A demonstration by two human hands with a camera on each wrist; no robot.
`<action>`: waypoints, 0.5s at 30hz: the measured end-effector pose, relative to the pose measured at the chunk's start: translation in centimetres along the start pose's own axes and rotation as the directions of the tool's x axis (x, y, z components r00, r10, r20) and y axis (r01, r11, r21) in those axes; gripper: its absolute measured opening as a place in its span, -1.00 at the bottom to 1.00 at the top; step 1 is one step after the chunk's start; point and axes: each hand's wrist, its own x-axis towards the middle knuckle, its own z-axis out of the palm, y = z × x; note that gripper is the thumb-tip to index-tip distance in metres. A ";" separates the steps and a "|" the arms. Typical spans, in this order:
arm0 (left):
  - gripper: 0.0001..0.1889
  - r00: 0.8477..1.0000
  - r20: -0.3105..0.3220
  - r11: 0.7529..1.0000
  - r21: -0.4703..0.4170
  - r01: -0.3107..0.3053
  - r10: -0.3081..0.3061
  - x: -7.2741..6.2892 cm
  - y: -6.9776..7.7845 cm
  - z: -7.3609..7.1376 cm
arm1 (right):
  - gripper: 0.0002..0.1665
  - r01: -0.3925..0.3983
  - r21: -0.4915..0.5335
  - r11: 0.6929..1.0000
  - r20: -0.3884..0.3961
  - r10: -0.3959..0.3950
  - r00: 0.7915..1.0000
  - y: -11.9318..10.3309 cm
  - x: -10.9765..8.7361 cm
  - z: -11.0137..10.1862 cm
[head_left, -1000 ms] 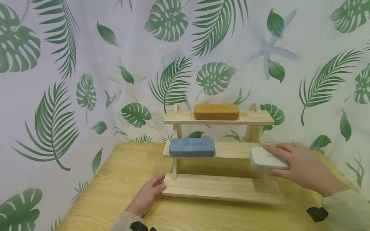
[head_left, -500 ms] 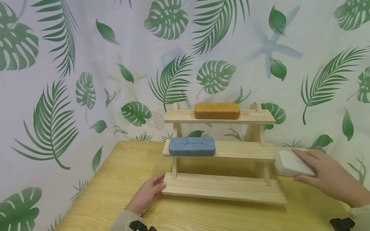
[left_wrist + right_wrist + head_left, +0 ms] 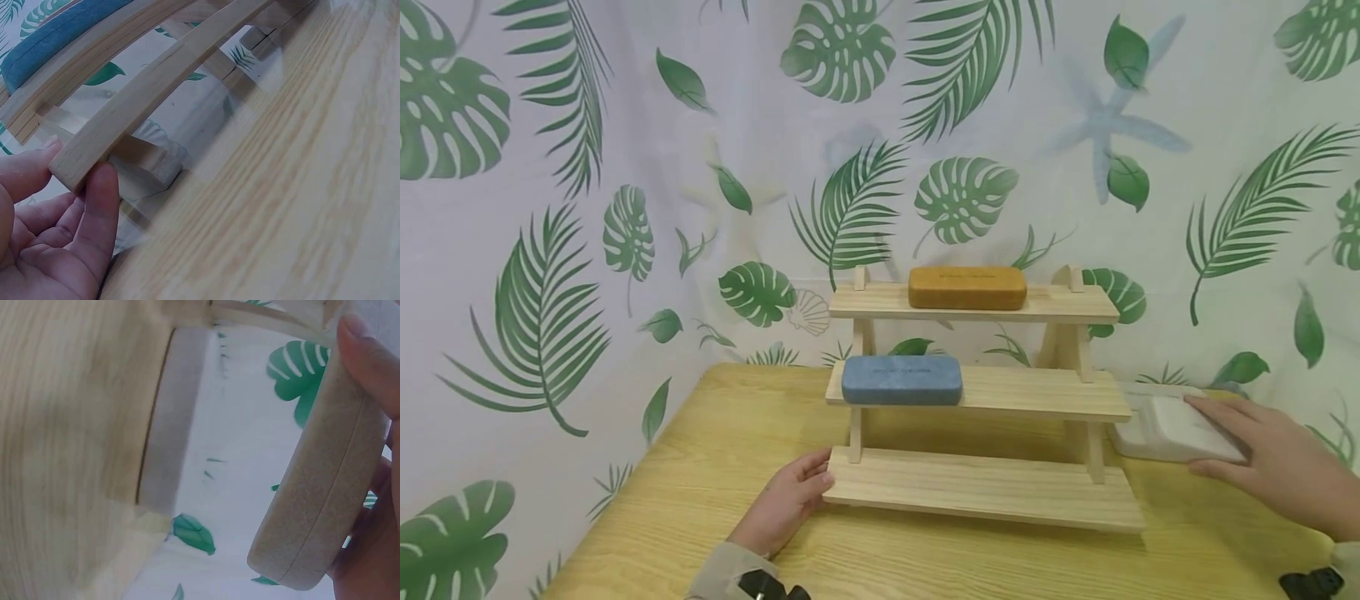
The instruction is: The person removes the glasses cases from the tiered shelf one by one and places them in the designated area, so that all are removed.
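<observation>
My left hand (image 3: 784,507) pinches the left end of the bottom board of a three-tier wooden display stand (image 3: 985,493). In the left wrist view, thumb and fingers (image 3: 102,194) lie on opposite faces of that board end. To the right of the stand, my right hand (image 3: 1273,458) grips a white glasses case (image 3: 1195,429) between thumb and fingers. A seam runs along the case's side (image 3: 312,487) in the right wrist view. The middle tier bears a blue glasses case (image 3: 901,381) at its left; an orange one (image 3: 967,288) sits on the top tier.
Behind the held case, a pale box (image 3: 1165,392) shows at the table's back right; the right wrist view has a pale flat-sided box (image 3: 172,419) there too. A leaf-print curtain (image 3: 745,100) stands behind the wooden table (image 3: 677,500).
My right hand has carried the white glasses case right and slightly down, from in front of the middle tier's right end to beside the stand. My left hand stays on the bottom board.
</observation>
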 end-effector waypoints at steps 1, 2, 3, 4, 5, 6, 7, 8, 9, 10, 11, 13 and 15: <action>-0.29 1.000 -0.001 1.000 0.000 0.003 -0.003 0.0 0.0 0.0 | 0.09 -0.003 -0.008 1.000 0.008 0.003 1.000 0.3 0.0 0.3; -0.29 1.000 -0.001 1.000 -0.001 0.006 -0.006 0.0 0.1 0.0 | 0.09 -0.005 -0.015 1.000 0.019 0.006 1.000 0.6 0.0 0.6; -0.29 1.000 -0.002 1.000 -0.004 0.006 -0.006 0.0 0.1 0.0 | 0.09 -0.008 -0.017 1.000 0.036 0.008 0.999 0.9 -0.1 0.9; -0.29 1.000 -0.004 1.000 -0.006 0.007 -0.007 -0.1 0.2 0.0 | 0.09 -0.012 -0.019 1.000 0.056 0.013 0.998 1.2 -0.1 1.3; -0.30 1.000 -0.005 1.000 -0.008 0.006 -0.006 -0.1 0.2 0.0 | 0.08 -0.013 -0.016 1.000 0.078 0.014 0.997 1.5 -0.1 1.6; -0.30 1.000 -0.005 1.000 -0.009 0.003 -0.003 -0.1 0.3 0.1 | 0.08 -0.017 -0.019 1.000 0.101 0.019 0.995 1.8 -0.2 1.9; -0.30 1.000 -0.005 1.000 -0.011 -0.001 0.001 -0.1 0.3 0.1 | 0.08 -0.022 -0.019 1.000 0.122 0.024 0.992 2.0 -0.2 2.2; -0.31 1.000 -0.004 1.000 -0.012 -0.004 0.004 -0.2 0.3 0.2 | 0.07 -0.029 -0.014 0.999 0.145 0.030 0.989 2.2 -0.3 2.5; -0.31 1.000 -0.006 1.000 -0.013 -0.005 0.005 -0.2 0.4 0.3 | 0.07 -0.036 -0.010 0.999 0.169 0.038 0.985 2.3 -0.4 2.7; -0.32 1.000 -0.007 1.000 -0.012 -0.004 0.004 -0.2 0.4 0.3 | 0.07 -0.042 -0.011 0.999 0.185 0.043 0.982 2.4 -0.4 2.9; -0.31 1.000 -0.007 1.000 -0.011 -0.004 0.004 -0.2 0.4 0.4 | 0.07 -0.042 -0.013 0.999 0.192 0.044 0.980 2.5 -0.5 3.0; -0.32 1.000 -0.009 1.000 -0.011 0.000 0.000 -0.2 0.4 0.4 | 0.07 -0.040 -0.018 0.999 0.192 0.043 0.980 2.6 -0.6 3.4; -0.31 1.000 -0.013 1.000 -0.010 0.000 -0.001 -0.2 0.5 0.4 | 0.07 -0.031 -0.026 0.999 0.186 0.035 0.982 2.7 -0.7 3.7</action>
